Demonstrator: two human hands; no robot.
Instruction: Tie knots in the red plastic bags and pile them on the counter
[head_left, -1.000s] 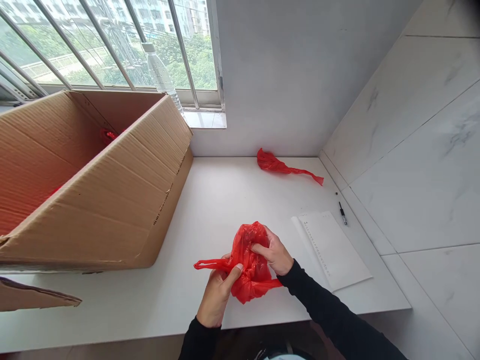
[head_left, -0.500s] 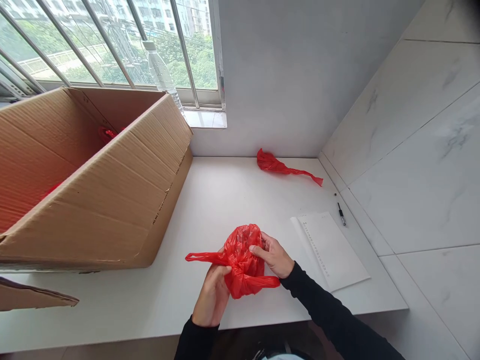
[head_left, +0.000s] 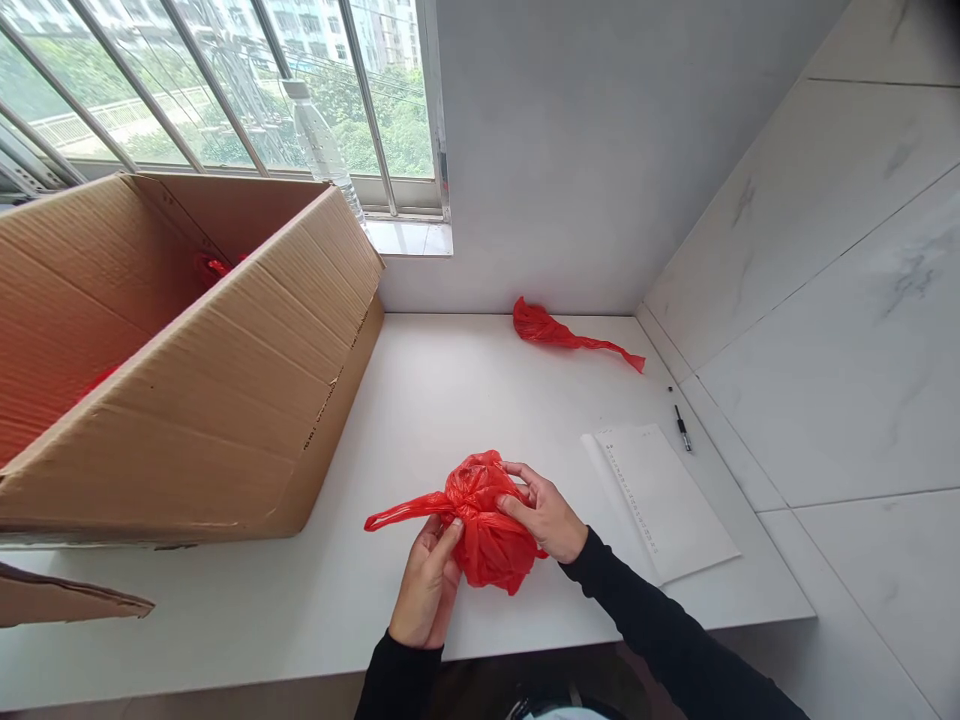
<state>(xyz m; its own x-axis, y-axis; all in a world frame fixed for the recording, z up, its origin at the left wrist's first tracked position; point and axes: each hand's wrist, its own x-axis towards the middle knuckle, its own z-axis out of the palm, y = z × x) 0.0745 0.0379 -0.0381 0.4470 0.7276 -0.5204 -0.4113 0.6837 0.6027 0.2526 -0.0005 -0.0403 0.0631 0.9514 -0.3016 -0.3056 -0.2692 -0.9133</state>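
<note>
A red plastic bag point(head_left: 491, 550), bunched into a rounded bundle with a knot-like gather at its middle, is between my two hands over the white table point(head_left: 442, 390). One loop handle of the bag sticks out to the left. My left hand point(head_left: 426, 585) grips the lower left side, thumb pressed by the gather. On the right side, my right hand point(head_left: 546, 512) is closed on the bag with thumb and fingers. Whatever the bag may contain is hidden. Some fingertips are behind the plastic.
A large open cardboard box point(head_left: 225, 400) with red plastic inside stands at left, a cardboard flap point(head_left: 67, 597) below it. Another red bag point(head_left: 555, 328) lies by the wall. White paper sheets point(head_left: 667, 505) and a black pen point(head_left: 682, 428) lie right. A bottle point(head_left: 319, 140) stands at the window.
The bag has been turned in my hands, so its gather faces up more. The right-hand loop handle, which stuck out before, now lies under my right hand.
</note>
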